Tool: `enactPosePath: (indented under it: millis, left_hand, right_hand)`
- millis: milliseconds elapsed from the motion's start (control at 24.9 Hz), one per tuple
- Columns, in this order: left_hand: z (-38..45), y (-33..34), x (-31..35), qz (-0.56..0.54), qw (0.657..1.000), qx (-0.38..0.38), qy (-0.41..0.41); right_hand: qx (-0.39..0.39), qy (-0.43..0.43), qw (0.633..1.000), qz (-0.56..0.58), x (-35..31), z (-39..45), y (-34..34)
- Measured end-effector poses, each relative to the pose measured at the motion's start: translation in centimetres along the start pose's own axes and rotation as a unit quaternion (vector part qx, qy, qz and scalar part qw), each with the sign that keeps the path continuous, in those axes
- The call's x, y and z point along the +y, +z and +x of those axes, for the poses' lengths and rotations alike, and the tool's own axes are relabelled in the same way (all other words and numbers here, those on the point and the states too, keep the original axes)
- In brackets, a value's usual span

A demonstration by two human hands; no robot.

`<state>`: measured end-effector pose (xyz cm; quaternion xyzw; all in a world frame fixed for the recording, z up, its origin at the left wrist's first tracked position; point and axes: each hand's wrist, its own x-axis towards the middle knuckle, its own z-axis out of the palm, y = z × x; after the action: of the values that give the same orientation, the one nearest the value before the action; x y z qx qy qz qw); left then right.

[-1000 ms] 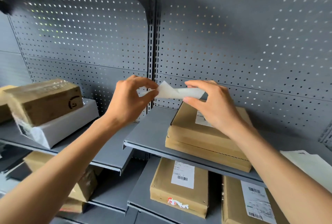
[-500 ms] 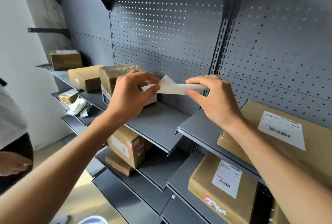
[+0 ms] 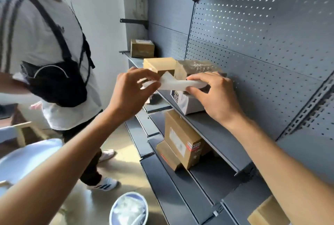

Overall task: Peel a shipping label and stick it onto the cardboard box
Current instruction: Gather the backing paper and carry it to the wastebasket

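Both hands hold a white shipping label (image 3: 176, 84) in the air in front of the grey shelving. My left hand (image 3: 132, 93) pinches its left corner between thumb and fingers. My right hand (image 3: 215, 96) grips its right end. The sheet is curled and slightly bent between them. Behind the label, on the middle shelf, stand a plain cardboard box (image 3: 159, 65) and a tape-wrapped box (image 3: 197, 70) resting on a white parcel (image 3: 189, 103). A labelled cardboard box (image 3: 182, 143) stands on the shelf below.
A person in a white shirt with a black chest bag (image 3: 54, 84) stands close at the left. A round bin with crumpled white paper (image 3: 129, 208) sits on the floor below. Grey pegboard shelving (image 3: 262, 35) fills the right. Another box (image 3: 142, 47) sits at the far shelf end.
My view has swung left along the shelving, bringing the other person and the floor bin into sight. Both hands keep the same pinch on the label.
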<state>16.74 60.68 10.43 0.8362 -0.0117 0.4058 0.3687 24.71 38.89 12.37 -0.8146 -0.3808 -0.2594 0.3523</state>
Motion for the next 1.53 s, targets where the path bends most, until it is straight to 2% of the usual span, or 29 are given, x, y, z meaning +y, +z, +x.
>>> enactPosePath:
  millis: [482,723,1044,1526]
  left_hand:
    - [0.0,-6.8,-12.0,0.114,0.992,0.043,-0.042]
    - [-2.4,-6.0,-18.3,0.145,0.977,0.063,-0.144]
    - [-12.9,0.2,-29.8,0.121,0.936,0.05,-0.326]
    - [-32.0,9.6,-41.8,0.058,0.881,0.012,-0.47]
  right_hand:
    - [-0.08,-0.045,0.994,0.061,-1.6,6.5,16.4]
    - [-0.154,-0.008,0.978,0.139,0.0,6.1,24.5]
    - [-0.264,0.099,0.942,0.184,5.4,-2.9,38.2]
    - [-0.377,0.165,0.901,0.141,13.4,-20.8,51.6]
